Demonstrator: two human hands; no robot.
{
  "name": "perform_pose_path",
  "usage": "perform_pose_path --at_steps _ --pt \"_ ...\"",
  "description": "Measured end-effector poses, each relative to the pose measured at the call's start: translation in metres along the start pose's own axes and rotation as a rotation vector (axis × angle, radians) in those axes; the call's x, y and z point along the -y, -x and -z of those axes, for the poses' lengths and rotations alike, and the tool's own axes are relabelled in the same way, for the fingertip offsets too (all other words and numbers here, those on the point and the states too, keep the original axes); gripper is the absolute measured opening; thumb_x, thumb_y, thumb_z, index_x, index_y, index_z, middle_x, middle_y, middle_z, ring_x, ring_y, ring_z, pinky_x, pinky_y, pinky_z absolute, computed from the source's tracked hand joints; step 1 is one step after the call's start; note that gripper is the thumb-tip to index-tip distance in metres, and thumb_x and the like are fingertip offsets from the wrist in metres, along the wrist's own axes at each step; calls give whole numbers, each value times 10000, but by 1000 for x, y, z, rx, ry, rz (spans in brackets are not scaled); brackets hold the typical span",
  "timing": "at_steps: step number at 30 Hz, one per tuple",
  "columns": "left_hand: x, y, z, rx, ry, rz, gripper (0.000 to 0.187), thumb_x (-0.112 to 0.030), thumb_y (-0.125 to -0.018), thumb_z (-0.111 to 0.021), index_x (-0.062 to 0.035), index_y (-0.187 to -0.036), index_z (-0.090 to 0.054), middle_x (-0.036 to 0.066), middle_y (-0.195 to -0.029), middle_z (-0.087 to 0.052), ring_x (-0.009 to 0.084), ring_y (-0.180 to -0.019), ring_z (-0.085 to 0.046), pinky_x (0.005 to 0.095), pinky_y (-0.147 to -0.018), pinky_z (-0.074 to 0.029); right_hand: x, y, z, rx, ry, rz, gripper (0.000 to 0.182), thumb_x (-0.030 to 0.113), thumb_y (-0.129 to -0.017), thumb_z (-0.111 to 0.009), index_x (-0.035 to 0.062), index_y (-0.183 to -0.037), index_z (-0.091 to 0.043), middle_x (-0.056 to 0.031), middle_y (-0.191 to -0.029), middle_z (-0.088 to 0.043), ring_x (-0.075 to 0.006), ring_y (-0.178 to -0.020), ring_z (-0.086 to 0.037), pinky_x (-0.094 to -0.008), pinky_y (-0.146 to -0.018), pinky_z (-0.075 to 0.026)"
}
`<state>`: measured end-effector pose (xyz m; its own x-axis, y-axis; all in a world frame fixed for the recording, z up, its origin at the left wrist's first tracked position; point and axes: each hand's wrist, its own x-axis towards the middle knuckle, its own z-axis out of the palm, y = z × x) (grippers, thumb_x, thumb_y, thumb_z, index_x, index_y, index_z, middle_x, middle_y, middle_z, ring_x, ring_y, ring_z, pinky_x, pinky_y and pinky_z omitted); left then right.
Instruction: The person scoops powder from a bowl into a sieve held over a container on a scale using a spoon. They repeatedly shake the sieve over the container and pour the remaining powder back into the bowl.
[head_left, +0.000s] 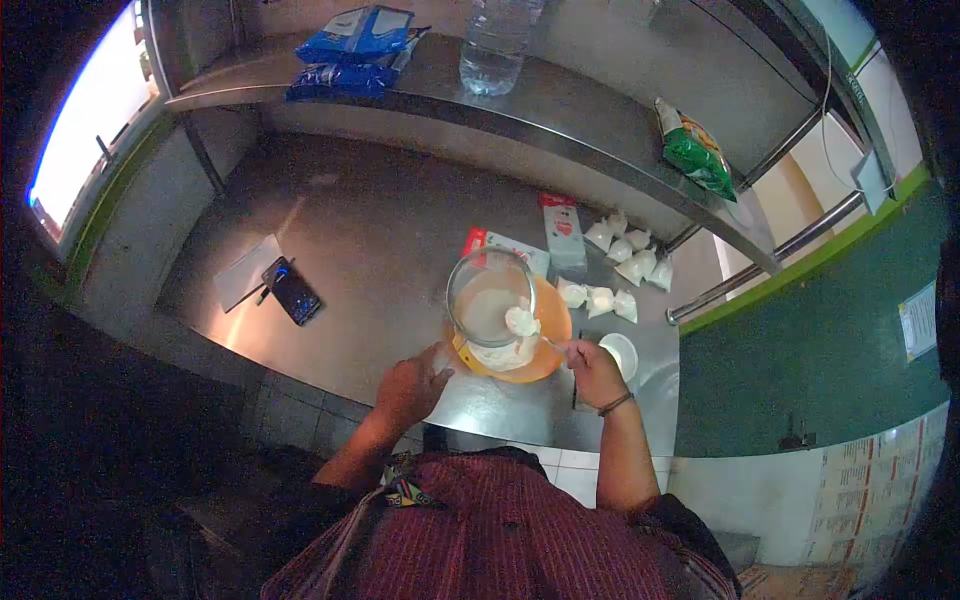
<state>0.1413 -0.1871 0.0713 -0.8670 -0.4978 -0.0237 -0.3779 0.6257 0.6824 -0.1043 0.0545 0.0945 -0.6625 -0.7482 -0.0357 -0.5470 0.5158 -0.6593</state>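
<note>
In the head view, my right hand point(596, 374) is closed round the handle of a spoon. The spoon's bowl carries a heap of white powder point(521, 321) above a round, metal-rimmed vessel that looks like a sieve point(490, 255). Under it is an orange bowl point(556, 318) with white powder point(503, 357) inside. My left hand point(410, 388) is at the left side of the orange bowl, its fingers bent and close together. What those fingers grip, if anything, is hidden. A small white tub point(620, 355) stands just beyond my right hand.
Several knotted bags of white powder point(600, 300) and two red-and-white boxes point(562, 225) lie behind the bowl. A phone point(292, 292) rests at left on the steel table point(350, 220). The shelf point(570, 125) above holds blue packets point(350, 50), a water bottle point(495, 50) and a green packet point(697, 155).
</note>
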Motion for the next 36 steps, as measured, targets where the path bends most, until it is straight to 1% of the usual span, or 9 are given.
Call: perform_pose_path --at_steps 2,4,14,17,19,23,29,31,36 --pt "6 1 -10 1 -53 -41 588 -365 -935 -650 -13 -1392 -541 266 -1086 -696 444 -922 -690 515 -823 -552 2 -4 -3 -14 -14 -3 242 179 -1013 -531 23 -1142 -662 -212 -989 -700 -387 -957 -674 -449 -849 -529" --pt "0 2 -12 20 -54 -36 587 -365 -930 -657 -27 -1396 -541 261 -1087 -698 439 -921 -691 515 -824 -554 0 -7 -5 -56 21 58 236 195 -1038 -516 23 -1098 -667 -104 -827 -667 -238 -783 -655 -356 -734 -524" --pt "-51 -2 -44 112 75 -158 569 -348 -901 -706 -50 -1366 -568 234 -951 -709 414 -893 -688 509 -793 -543 -25 24 34 -98 -27 8 227 83 -1004 -515 34 -1151 -680 -102 -850 -657 -209 -796 -632 -332 -753 -514" --pt "-78 -7 -57 159 185 -139 556 -316 -887 -729 -39 -1347 -583 221 -906 -711 414 -877 -688 502 -794 -545 -45 41 55 -122 -13 15 248 44 -983 -513 38 -1165 -681 -118 -880 -666 -216 -821 -638 -338 -783 -520" --pt "-90 -11 -78 103 168 -209 548 -305 -880 -739 -30 -1331 -592 217 -901 -706 407 -857 -685 492 -790 -545 -62 51 68 -103 -39 -96 225 118 -992 -523 37 -1142 -669 -235 -1044 -695 -383 -1001 -674 -437 -881 -530" --pt "-91 -24 -128 91 80 -333 543 -300 -863 -757 0 -1292 -610 224 -931 -689 378 -816 -672 472 -782 -543 -91 72 89 -149 50 -95 262 40 -976 -509 28 -1177 -676 -151 -960 -700 -255 -877 -671 -370 -821 -525" --pt "-130 -28 -155 114 -35 -323 541 -296 -870 -751 16 -1288 -605 236 -986 -686 357 -821 -676 465 -782 -543 -133 85 106 -128 -24 -172 258 79 -988 -513 24 -1192 -661 -182 -992 -705 -326 -925 -685 -402 -847 -533" --pt "-138 -25 -160 115 -3 -310 537 -290 -877 -745 12 -1297 -601 245 -1031 -687 365 -838 -681 465 -794 -542 -145 86 105 -168 -20 -98 252 109 -988 -517 25 -1185 -651 -237 -1110 -694 -404 -1061 -661 -446 -948 -521" --pt "-126 -20 -194 57 71 -440 539 -275 -889 -732 4 -1327 -586 270 -1135 -680 387 -894 -686 466 -836 -538 -162 85 110 -167 -45 -68 246 102 -996 -510 15 -1186 -640 -236 -1108 -684 -400 -1050 -656 -441 -926 -521"
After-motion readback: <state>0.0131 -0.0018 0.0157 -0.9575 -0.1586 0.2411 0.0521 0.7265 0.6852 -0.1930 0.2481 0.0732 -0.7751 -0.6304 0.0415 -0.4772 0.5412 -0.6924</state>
